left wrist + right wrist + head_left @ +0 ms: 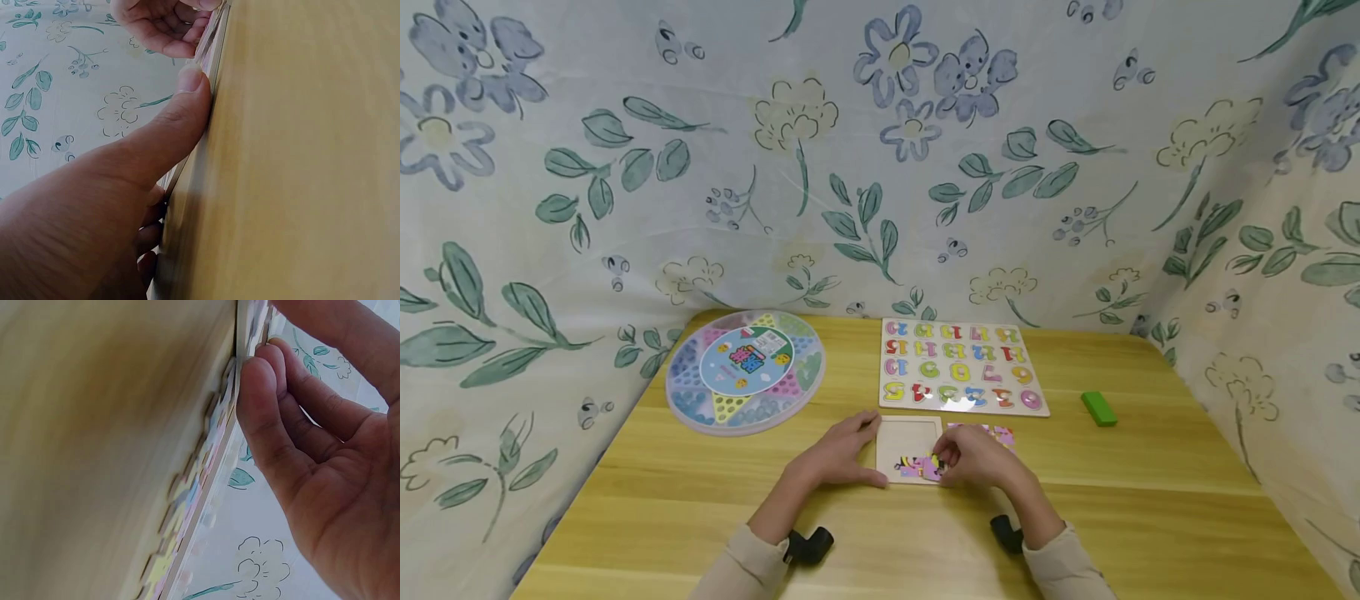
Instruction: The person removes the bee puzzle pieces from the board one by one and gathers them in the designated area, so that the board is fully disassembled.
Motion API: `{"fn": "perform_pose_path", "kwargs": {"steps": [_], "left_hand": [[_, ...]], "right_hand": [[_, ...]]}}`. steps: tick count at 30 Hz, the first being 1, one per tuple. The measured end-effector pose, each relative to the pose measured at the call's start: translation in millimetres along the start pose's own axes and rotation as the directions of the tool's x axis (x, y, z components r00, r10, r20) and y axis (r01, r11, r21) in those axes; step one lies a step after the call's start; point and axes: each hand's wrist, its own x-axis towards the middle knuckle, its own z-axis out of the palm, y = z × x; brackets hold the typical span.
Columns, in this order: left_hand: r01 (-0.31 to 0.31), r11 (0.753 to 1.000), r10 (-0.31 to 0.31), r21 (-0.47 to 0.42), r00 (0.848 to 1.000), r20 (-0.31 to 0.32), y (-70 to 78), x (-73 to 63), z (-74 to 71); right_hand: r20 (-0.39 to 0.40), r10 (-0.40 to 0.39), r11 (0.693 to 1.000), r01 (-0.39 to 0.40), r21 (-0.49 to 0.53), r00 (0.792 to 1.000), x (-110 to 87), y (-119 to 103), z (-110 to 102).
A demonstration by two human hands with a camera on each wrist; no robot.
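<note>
A small square wooden jigsaw tray [906, 435] lies on the table. My left hand [842, 454] holds it at its left side, thumb at the near edge and fingers by the far left corner. Several joined pink jigsaw pieces [913, 468] sit along the tray's near side. Over its near right part, my right hand [976, 458] pinches a jigsaw piece, mostly hidden by the fingers. More colourful loose pieces [1004, 435] lie right of the tray, partly behind that hand. In the right wrist view, piece edges [187, 494] show on the table below the fingers.
Behind the tray lies a number puzzle board [962, 367]. A round game board [745, 375] with a star pattern is at the back left. A green block [1099, 408] rests to the right on the wooden table [1150, 517]. Floral cloth [880, 208] hangs behind.
</note>
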Motion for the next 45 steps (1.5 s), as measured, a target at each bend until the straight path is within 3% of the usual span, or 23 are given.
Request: {"fn": "perform_pose_path", "kwargs": {"steps": [22, 34, 41, 45], "left_hand": [[-0.010, 1.000, 0.011, -0.013, 1.000, 0.003, -0.6, 0.8, 1.4], [0.032, 0.999, -0.032, -0.016, 0.999, 0.011, -0.7, 1.8, 0.3], [0.036, 0.999, -0.036, -0.022, 0.999, 0.015, -0.4, 1.8, -0.5], [0.041, 0.999, -0.040, -0.027, 0.999, 0.018, 0.1, 1.1, -0.3]], "right_hand": [[0.013, 0.074, 0.997, -0.074, -0.001, 0.997, -17.4, 25.5, -14.7], [0.061, 0.037, 0.999, -0.037, 0.003, 0.997, -19.0, 23.8, -18.8], [0.079, 0.086, 0.995, -0.090, 0.042, 0.993, -21.3, 20.1, -20.6], [0.091, 0.067, 0.997, -0.071, 0.043, 0.994, -21.9, 20.6, -20.5]]}}
